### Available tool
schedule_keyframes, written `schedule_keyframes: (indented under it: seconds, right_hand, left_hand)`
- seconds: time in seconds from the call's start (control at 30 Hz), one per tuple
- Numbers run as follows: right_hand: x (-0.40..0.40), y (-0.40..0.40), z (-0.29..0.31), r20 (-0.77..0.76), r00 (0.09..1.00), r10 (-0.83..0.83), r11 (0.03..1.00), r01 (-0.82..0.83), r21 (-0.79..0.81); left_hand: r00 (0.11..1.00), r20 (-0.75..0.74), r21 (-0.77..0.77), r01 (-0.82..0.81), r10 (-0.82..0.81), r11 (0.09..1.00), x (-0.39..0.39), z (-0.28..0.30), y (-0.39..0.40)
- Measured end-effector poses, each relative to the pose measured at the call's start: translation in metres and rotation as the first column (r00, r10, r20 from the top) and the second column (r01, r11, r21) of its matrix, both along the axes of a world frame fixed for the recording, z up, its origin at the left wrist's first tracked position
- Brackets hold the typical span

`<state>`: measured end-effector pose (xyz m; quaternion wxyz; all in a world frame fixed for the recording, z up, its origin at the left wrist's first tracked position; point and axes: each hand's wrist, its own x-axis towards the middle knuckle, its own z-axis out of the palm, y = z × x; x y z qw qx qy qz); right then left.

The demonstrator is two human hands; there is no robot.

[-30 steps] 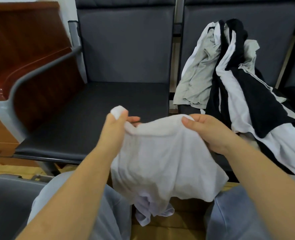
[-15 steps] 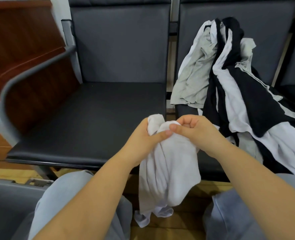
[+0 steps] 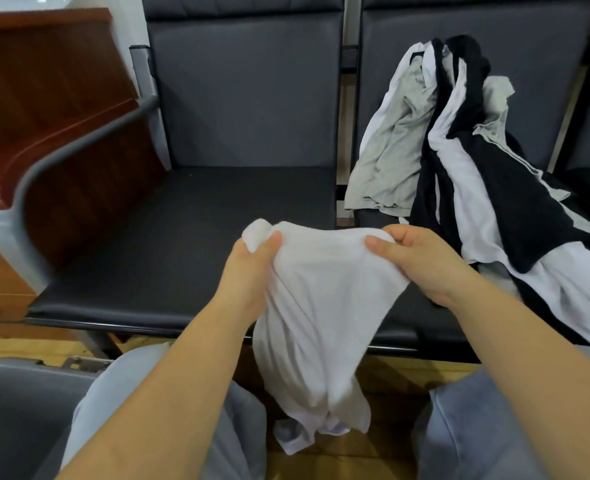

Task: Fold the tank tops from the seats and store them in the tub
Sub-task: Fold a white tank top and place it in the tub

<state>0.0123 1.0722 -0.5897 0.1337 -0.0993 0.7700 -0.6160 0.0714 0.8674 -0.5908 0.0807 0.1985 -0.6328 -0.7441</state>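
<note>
Head view looks down on a white tank top (image 3: pixel 321 306) held up between both hands, in front of the dark left seat (image 3: pixel 189 237) and above the person's knees. The left hand (image 3: pixel 252 268) grips one bunched end of its top edge, fingers and thumb curled round a wad of cloth that pokes out above the fist. The right hand (image 3: pixel 421 261) pinches the other end of that edge, thumb on the near side and fingers tucked behind. Between the two grips the edge runs roughly level, left to right, while the garment's long axis hangs straight down from the hands, its crumpled bottom dangling between the knees. The bare seat cushion lies just beyond and slightly left of the hands, nearer the left one, so laying the top flat there for folding would mean a short forward sweep; that is my reading of the likely next step.

More tank tops (image 3: pixel 477 168), grey, white and black, lie heaped on the right seat (image 3: pixel 536 81) and up against its backrest, closest to the right hand. The grey tub (image 3: pixel 27 372) sits at the lower left beside the left knee. Only its rim and a part of the dark inside show, and I cannot tell whether anything is in it yet.
</note>
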Motion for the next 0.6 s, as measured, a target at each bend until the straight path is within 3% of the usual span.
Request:
schedule_keyframes:
  seconds: [0.13,0.27,0.47,0.53,0.6]
  right_hand:
    - [0.005,-0.012,-0.006,0.015,0.998,-0.058,0.986,0.059,-0.158]
    - [0.007,-0.019,-0.011,-0.004,1.000,-0.029,0.969,0.027,-0.246]
    - [0.008,-0.022,-0.015,-0.059,0.996,-0.070,0.973,0.055,-0.224]
    - [0.005,-0.022,-0.018,0.075,0.997,-0.018,0.960,0.039,-0.278]
    - [0.006,-0.027,-0.021,0.268,0.950,0.161,0.929,-0.054,-0.367]
  left_hand:
    - [0.957,0.069,-0.203,0.291,-0.283,0.935,0.009,-0.007,0.023]
    - [0.857,0.115,-0.241,0.515,-0.503,0.823,0.012,-0.015,0.033]
    - [0.826,0.151,-0.154,0.562,-0.543,0.813,0.008,-0.014,0.033]
    - [0.838,0.114,-0.067,0.543,-0.534,0.837,0.007,-0.012,0.031]
    - [0.875,0.080,0.013,0.478,-0.478,0.878,0.007,-0.007,0.029]
